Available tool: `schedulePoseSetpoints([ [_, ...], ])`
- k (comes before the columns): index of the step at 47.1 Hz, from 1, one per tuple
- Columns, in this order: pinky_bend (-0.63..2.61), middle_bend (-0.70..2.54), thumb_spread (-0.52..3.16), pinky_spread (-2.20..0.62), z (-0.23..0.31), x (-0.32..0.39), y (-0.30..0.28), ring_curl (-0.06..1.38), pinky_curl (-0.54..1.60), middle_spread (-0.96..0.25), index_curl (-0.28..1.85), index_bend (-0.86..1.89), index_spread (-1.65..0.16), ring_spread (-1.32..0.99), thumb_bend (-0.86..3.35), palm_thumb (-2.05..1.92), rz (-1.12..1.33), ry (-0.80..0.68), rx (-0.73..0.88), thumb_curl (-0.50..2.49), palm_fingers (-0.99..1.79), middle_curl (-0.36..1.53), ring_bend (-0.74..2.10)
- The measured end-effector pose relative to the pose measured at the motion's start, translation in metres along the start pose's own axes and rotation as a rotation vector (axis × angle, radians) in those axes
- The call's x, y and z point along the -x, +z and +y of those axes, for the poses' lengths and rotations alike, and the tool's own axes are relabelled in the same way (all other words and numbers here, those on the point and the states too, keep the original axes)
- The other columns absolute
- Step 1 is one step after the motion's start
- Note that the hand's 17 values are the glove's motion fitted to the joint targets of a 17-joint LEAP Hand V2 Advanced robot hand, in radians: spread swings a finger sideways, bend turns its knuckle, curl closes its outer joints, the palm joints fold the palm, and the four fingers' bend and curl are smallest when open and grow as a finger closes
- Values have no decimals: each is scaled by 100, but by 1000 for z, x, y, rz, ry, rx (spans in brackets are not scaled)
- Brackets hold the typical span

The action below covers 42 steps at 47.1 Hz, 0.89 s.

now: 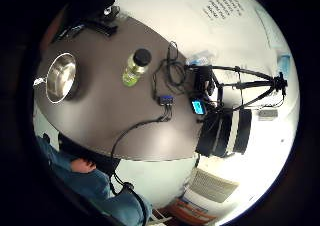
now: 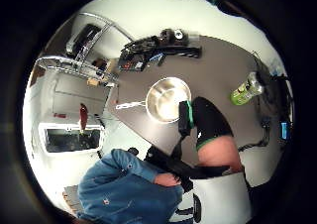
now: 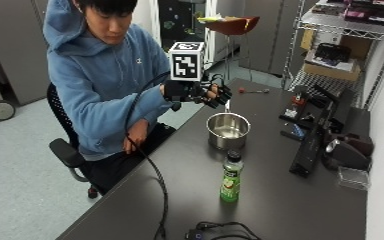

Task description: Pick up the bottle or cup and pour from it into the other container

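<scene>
A green-labelled plastic bottle [image 3: 230, 177] with a black cap is seen standing upright on the dark table [image 3: 278, 200], nearer the table's front end than the steel pot [image 3: 228, 131] and apart from it. The pot, a small saucepan with a long handle, is set upright just beyond the bottle, its inside bare metal as far as can be seen. Neither vessel is touched by anything.

The gloved right hand [image 3: 202, 94] is held in the air above and just behind the pot, at the pot's far side from the bottle. Its fingers [image 3: 217, 98] are loosely bent and somewhat spread, and nothing is held in them.

The bare left hand [image 3: 137, 134] is rested in the lap of the seated person, well away from the bottle.

Beside the bottle, on the side away from the person, black equipment [image 3: 312, 140] is laid on the table, and a coil of black cable [image 3: 222, 231] is seen at the table's front end.
</scene>
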<state>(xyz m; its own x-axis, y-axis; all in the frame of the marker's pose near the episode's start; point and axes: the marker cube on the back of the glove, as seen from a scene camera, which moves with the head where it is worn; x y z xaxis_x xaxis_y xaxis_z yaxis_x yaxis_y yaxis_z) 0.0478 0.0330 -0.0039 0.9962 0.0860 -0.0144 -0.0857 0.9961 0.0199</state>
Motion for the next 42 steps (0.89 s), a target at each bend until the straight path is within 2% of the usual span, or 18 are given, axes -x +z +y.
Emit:
schedulePoseSetpoints([
  [17, 57, 19, 111, 21, 30, -80, 7, 22, 24, 0, 27, 13, -37, 10, 8, 60, -112, 93, -61, 35, 27, 23, 33],
  [42, 69, 20, 102, 22, 42, -180, 62, 28, 29, 5, 19, 11, -35, 10, -4, 57, -425, 105, -312, 37, 13, 29, 46],
])
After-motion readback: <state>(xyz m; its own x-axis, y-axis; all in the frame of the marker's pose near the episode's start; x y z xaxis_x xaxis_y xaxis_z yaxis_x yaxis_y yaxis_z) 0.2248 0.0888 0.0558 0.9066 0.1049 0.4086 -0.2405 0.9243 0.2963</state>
